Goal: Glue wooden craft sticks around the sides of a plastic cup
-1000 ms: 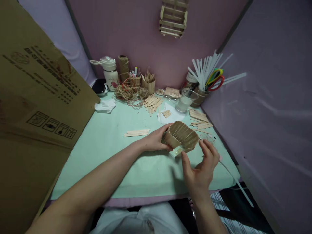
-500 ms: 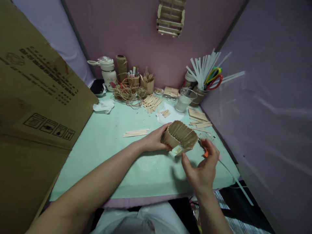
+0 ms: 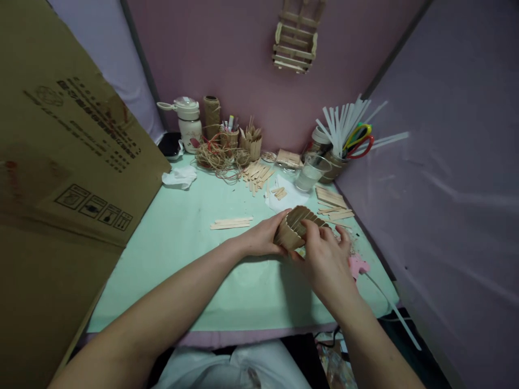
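A small bowl [image 3: 291, 233] made of wooden craft sticks is tilted above the table, its stick walls flaring to a scalloped rim. My left hand [image 3: 265, 236] grips it from the left, thumb low and fingers behind. On its right side, my right hand [image 3: 324, 251] has its fingers over the rim and its thumb underneath, closed on the wall. The bowl's underside is mostly hidden by this hand. Just right of the right hand lies a pink glue gun [image 3: 357, 266], partly covered, with a long white glue stick [image 3: 395, 308] reaching past the table edge.
Loose craft sticks [image 3: 231, 222] lie left of the bowl, and more sticks [image 3: 330, 198] to its right. Behind stand a plastic cup [image 3: 310, 175], a twine tangle [image 3: 219, 159], a white bottle [image 3: 190, 127] and a holder with scissors [image 3: 360, 146]. A cardboard box [image 3: 81, 178] walls the left.
My right hand has moved left from beside the bowl onto its rim and wall. The bowl has turned in my left hand. The pink glue gun now shows more.
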The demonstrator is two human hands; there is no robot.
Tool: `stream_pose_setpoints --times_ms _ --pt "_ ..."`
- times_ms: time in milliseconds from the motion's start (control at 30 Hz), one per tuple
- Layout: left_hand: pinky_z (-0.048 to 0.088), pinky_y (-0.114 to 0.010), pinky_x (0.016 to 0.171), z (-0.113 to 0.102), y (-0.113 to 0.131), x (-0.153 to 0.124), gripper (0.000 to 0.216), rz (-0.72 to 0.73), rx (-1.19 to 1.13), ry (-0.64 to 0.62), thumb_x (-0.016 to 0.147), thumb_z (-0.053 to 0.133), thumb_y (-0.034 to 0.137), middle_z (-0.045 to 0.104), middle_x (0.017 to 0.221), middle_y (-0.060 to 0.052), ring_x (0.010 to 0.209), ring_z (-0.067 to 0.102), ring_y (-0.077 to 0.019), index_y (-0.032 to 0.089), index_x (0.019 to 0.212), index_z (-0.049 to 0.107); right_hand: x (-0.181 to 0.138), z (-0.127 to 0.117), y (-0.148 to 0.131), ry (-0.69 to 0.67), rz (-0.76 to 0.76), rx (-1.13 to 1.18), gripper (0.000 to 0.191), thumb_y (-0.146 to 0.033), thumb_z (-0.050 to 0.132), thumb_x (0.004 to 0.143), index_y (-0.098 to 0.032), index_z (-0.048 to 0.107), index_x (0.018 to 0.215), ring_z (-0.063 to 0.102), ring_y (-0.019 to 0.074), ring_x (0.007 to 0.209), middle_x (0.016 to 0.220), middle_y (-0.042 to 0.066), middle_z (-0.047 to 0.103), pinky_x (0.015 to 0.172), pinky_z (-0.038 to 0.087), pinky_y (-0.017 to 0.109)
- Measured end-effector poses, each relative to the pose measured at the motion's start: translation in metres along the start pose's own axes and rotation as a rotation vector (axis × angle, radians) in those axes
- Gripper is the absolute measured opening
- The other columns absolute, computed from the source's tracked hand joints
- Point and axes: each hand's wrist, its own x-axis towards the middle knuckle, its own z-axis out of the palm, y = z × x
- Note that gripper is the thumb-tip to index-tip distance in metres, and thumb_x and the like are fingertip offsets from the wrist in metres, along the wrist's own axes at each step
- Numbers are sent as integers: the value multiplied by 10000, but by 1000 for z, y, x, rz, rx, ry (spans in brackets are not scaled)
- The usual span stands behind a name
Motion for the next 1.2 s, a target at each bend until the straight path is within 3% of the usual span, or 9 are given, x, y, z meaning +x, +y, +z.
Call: stream_pose_setpoints --times_ms 233,767,1000,1200 --pt "360 -450 1147 2 -4 0 1111 -12 29 17 590 861 308 437 1523 -139 1395 428 -328 200 1528 276 5 6 3 -21 -14 -14 445 -199 590 755 -120 512 1186 658 277 870 792 90 715 1007 302 456" --pt "371 -504 1117 3 -7 0 1138 -52 38 5 550 864 270 451 1521 -127 1384 430 -376 238 1532 290 7 10 5 -48 4 67 399 -142 563 742 -128 520 1139 687 265 856 843 112 744 989 335 440" --pt "372 -502 1113 3 -5 -1 1118 -44 36 20 548 868 263 464 1508 -139 1369 445 -382 225 1522 320 1 2 3 -57 11 48 432 -239 622 793 -148 478 1190 682 300 933 837 93 744 1039 303 490" --pt "383 -465 1112 2 -4 -1 1103 -20 22 3 559 853 236 469 1502 -106 1365 452 -342 241 1518 308 1 -9 7 10 37 153 302 -231 538 835 -215 486 1132 679 269 899 829 33 733 1050 280 523"
